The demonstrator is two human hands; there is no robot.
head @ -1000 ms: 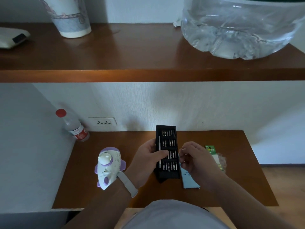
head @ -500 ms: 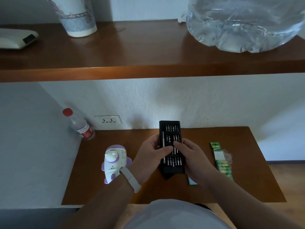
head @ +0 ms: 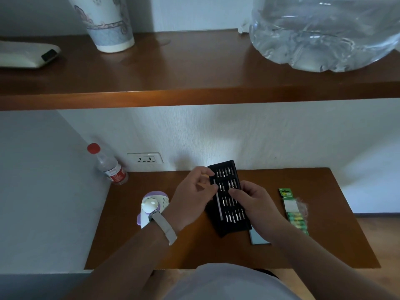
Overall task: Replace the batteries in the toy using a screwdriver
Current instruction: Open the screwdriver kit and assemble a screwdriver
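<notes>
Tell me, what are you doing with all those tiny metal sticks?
A person has both hands on an open black screwdriver bit case on the table. The left hand steadies its left side by the slim metal driver handle, and the right hand fingers the bits. The purple and white toy and the green battery pack lie untouched on either side.

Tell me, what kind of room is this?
Probably a corner of a home, maybe a bedroom or study nook. A small wooden desk sits against a white wall with a wall socket, and the shelf above holds a paper cup and a big water jug.
</notes>
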